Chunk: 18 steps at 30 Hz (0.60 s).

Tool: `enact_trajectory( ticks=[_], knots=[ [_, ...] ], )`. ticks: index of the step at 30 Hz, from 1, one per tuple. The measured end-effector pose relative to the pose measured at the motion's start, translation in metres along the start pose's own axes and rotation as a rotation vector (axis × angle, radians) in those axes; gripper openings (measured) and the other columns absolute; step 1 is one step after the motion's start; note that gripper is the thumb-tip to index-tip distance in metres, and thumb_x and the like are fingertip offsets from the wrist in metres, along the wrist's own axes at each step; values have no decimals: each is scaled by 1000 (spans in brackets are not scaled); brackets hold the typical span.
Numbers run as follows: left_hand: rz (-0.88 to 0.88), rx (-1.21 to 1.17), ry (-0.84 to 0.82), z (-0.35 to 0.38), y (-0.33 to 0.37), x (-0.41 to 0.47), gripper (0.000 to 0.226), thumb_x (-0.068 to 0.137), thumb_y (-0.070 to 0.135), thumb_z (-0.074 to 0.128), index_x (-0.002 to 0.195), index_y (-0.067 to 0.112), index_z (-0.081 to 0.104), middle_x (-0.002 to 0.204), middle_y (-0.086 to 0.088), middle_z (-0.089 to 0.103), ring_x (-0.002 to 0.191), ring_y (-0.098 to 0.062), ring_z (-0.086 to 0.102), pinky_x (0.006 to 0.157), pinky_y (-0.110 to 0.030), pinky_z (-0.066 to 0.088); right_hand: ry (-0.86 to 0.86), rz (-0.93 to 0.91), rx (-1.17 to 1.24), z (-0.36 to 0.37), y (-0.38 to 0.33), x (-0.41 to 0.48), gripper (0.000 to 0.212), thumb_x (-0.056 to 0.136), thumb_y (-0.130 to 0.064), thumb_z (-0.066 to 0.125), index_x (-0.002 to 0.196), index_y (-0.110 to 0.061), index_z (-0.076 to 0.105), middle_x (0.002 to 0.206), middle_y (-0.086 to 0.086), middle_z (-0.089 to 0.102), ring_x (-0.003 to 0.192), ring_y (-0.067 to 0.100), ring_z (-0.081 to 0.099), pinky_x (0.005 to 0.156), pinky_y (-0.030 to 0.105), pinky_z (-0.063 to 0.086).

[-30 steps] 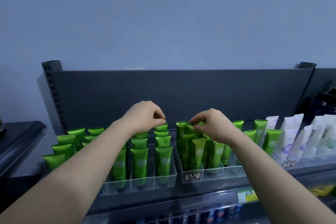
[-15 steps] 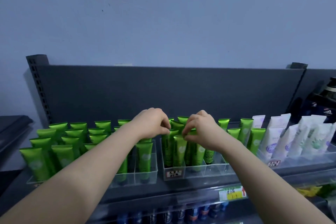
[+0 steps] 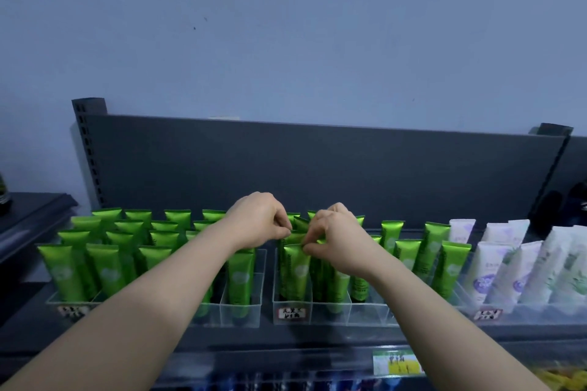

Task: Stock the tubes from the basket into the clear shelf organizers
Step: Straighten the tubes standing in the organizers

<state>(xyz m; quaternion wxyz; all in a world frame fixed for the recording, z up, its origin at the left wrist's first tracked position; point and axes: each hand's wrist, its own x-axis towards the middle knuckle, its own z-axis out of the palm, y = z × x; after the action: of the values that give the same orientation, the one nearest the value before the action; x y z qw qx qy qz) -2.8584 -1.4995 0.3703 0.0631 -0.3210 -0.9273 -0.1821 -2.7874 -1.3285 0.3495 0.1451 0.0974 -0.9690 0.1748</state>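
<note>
Now, left hand (image 3: 260,221): fingers curled, tips pinching the top edge of a green tube (image 3: 293,235), which stands just behind the near tube.
Right hand (image 3: 337,240): fingers curled, pinching the top right corner of the near tube (image 3: 296,268).
Near tube: upright, just below both hands, at the front of the left lane of the middle organizer (image 3: 330,311).
White tubes (image 3: 495,263): upright, far right.

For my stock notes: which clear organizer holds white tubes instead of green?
The rightmost organizer; only it holds white tubes, the others hold green tubes.
</note>
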Motion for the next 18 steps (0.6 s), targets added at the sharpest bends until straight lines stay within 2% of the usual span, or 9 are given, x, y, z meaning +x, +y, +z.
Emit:
enact_trajectory(
  ticks=[6, 14, 18],
  knots=[
    [-5, -4, 33, 1, 1, 2, 9, 81, 34, 72, 88, 31, 76, 81, 17, 70, 76, 1, 62, 76, -24, 52, 46, -23, 35, 1, 0, -1, 9, 79, -31, 71, 84, -28, 77, 79, -12, 72, 90, 17, 58, 91, 33, 45],
    [-5, -3, -25, 3, -3, 5, 7, 80, 34, 74, 86, 32, 77, 72, 22, 65, 74, 4, 61, 77, -28, 55, 50, -15, 42, 4, -3, -3, 10, 80, -32, 68, 80, -27, 77, 78, -12, 72, 88, 15, 59, 96, 35, 43],
    [-6, -50, -73, 2, -9, 8, 10, 79, 34, 76, 89, 32, 76, 78, 22, 69, 79, 4, 62, 82, -30, 55, 13, -4, 59, 1, -8, -1, 10, 80, -29, 69, 85, -26, 77, 82, -11, 72, 91, 15, 60, 94, 35, 46]
  ],
)
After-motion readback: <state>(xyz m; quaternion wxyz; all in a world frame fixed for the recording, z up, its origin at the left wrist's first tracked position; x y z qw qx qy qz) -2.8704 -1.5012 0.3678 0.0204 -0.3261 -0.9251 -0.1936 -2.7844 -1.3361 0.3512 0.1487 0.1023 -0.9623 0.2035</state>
